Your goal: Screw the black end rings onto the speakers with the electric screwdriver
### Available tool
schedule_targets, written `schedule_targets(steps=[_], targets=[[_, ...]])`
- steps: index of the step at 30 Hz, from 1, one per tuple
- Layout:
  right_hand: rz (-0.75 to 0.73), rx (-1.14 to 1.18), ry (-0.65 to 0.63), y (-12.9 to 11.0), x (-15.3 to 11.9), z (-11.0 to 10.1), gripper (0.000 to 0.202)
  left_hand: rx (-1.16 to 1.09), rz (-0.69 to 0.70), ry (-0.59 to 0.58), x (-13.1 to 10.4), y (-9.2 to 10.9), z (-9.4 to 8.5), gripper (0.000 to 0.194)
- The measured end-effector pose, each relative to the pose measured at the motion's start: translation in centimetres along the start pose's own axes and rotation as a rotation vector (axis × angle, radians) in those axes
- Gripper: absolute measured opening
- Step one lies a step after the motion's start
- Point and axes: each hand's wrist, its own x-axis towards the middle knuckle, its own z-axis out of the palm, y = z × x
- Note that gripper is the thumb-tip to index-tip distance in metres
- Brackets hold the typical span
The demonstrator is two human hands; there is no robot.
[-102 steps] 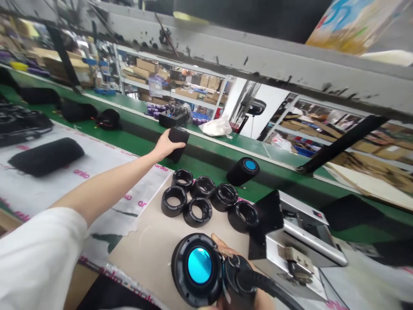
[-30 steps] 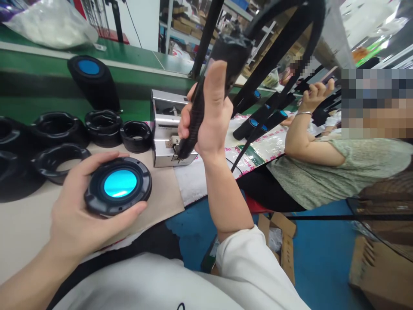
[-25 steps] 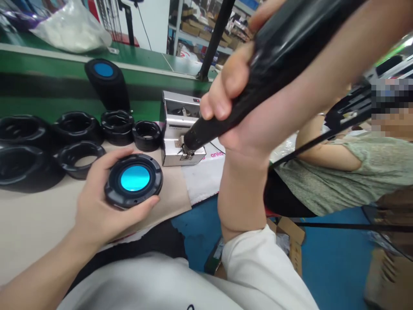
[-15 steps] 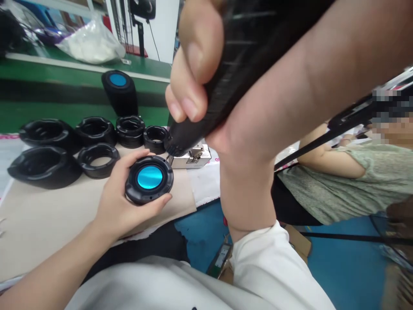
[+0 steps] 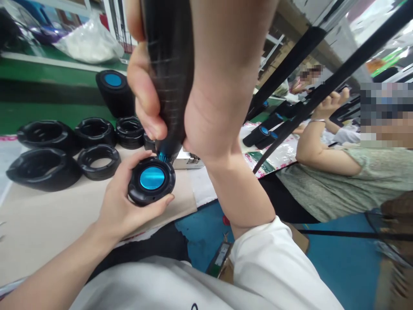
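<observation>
My left hand point(image 5: 118, 202) is closed round a black round part with a shiny blue disc point(image 5: 152, 178) in its middle, face turned up, a little above the table. The fingers and thumb grip its rim from the left side. My right hand point(image 5: 209, 116) is wrapped round a black power screwdriver point(image 5: 171, 77), which points down, nearly upright. The screwdriver's nose is at the far rim of the round part. Blue light shows on the nose. The bit's tip and any screw under it are hidden.
Several black rings point(image 5: 98, 161) stand at the left on the beige table mat point(image 5: 48, 224). Behind them is a black cylinder with a blue top point(image 5: 112, 82). A small pale box point(image 5: 193, 160) sits behind the screwdriver. At the right a person in a green top point(image 5: 348, 181) sits at a table.
My right hand has swung left and turned the screwdriver more upright, its nose now at the part's rim and lit blue. My left hand has shifted slightly with the part.
</observation>
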Motion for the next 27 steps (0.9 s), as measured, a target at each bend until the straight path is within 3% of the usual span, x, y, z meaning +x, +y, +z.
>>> schedule_targets(steps=[3,5,8,10,13,15,17,20,25,27], targets=[[-0.118,-0.014,-0.158,0.4,0.3,-0.4,0.057,0.005,0.006,-0.001,0.0,0.0,-0.1,0.079],[-0.149,-0.036,-0.157,0.2,0.3,-1.0,0.061,0.0,0.0,-0.008,-0.1,0.0,-0.1,0.08],[-0.106,-0.095,0.012,-0.2,-0.4,-3.0,0.078,-0.028,-0.007,-0.014,-0.1,-0.1,-0.1,0.083],[-0.151,-0.099,0.132,0.6,-1.2,-5.2,0.078,-0.038,-0.003,-0.01,-0.2,-0.1,0.0,0.085],[-0.232,-0.105,0.28,3.9,-2.0,-8.3,0.055,-0.022,-0.02,-0.007,-0.4,0.0,0.1,0.086],[-0.198,-0.136,0.38,6.7,-1.9,-9.5,0.072,0.005,-0.03,0.0,-0.5,0.0,0.0,0.087],[-0.202,-0.126,0.453,9.1,-1.3,-9.9,0.086,0.034,-0.022,0.012,-0.5,-0.1,0.0,0.088],[-0.242,-0.044,0.472,11.1,-0.5,-9.5,0.09,0.04,0.002,0.024,-0.5,-0.4,0.0,0.091],[-0.105,0.065,0.43,10.4,-2.1,-8.5,0.077,0.034,0.008,0.026,-0.6,-0.7,0.0,0.093],[-0.154,0.085,0.464,9.4,-2.7,-8.5,0.076,0.042,0.039,0.023,-0.5,-0.6,-0.1,0.092]])
